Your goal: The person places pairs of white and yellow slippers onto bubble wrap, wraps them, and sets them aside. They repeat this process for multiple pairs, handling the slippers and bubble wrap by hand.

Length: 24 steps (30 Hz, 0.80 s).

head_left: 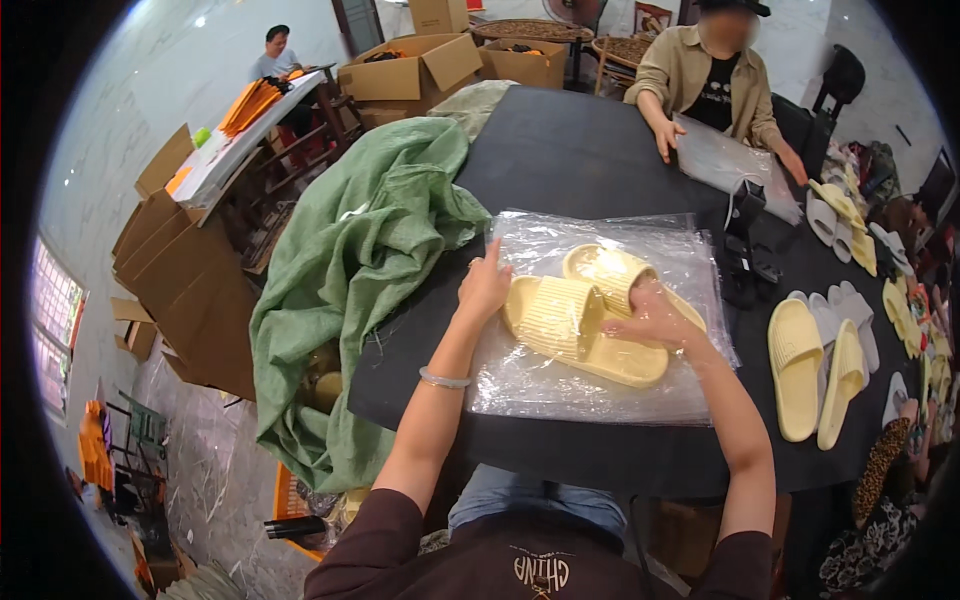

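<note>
A pair of pale yellow slippers (560,318) with ribbed straps lies side by side at a clear plastic bag (560,395) on the black table. My right hand (658,318) rests on the pair, its fingers by the far slipper's strap and its thumb across the near slipper's footbed. Shiny film seems to cover that hand and the slippers, though I cannot tell exactly how far. At the bag's left edge, my left hand (485,287) pinches the film, one finger pointing away from me. A pale bangle (443,379) circles my left wrist. More clear bags appear stacked underneath.
Green cloth (370,210) drapes over the table's left side. A black device on a stand (742,215) stands right of the bags. Beyond it lie a yellow slipper pair (797,375) and grey slippers (862,325). Across the table, a person (690,85) handles clear bags (735,165).
</note>
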{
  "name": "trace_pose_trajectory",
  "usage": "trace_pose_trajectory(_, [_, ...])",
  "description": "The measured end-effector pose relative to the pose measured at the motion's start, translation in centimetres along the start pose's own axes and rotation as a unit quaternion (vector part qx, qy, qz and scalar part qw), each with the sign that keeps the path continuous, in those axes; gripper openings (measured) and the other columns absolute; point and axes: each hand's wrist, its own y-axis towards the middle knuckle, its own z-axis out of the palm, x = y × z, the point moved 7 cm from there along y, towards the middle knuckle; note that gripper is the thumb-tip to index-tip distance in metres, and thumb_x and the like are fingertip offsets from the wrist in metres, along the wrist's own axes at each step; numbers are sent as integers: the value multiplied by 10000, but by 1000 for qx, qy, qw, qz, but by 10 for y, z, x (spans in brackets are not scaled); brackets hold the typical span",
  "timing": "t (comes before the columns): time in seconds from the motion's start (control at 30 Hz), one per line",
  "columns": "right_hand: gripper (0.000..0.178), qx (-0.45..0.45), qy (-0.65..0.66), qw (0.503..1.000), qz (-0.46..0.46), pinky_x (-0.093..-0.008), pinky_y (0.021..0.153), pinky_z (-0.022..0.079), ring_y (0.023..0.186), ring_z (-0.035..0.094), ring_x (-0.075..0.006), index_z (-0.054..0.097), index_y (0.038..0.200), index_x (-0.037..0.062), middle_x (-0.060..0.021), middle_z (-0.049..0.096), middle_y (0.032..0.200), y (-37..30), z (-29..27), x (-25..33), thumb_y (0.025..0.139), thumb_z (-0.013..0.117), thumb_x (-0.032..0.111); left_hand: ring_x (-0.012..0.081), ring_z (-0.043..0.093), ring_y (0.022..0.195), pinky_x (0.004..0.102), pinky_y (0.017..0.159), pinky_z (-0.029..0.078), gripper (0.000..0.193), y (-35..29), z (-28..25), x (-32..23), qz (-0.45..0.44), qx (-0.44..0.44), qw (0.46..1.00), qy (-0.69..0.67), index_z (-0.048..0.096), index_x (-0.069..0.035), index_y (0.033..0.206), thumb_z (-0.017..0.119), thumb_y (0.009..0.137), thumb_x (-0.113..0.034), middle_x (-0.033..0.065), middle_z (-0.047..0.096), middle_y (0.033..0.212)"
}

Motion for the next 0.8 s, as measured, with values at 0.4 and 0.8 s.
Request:
trace_pose_trajectory(0.4, [434,30,-17,987,159,-443,892,412,967,564,-371,642,1059,76,-239,617,982,-29,-17,-29,824,580,435,385,559,1049,469,842,458,685,-1,10,-1,-1,-16,997,80,243,-108,1438,554,880,-356,255,474,1231])
trace_pose_trajectory(0.8, [310,-344,-417,814,212,-417,768,451,774,614,-290,663,878,-38,-153,650,840,-130,-268,1,699,666,215,406,530,1108,466,838,472,583,-22,-15,-30,-45,3,999,16,245,-130,1443,471,930,-292,328,351,1338])
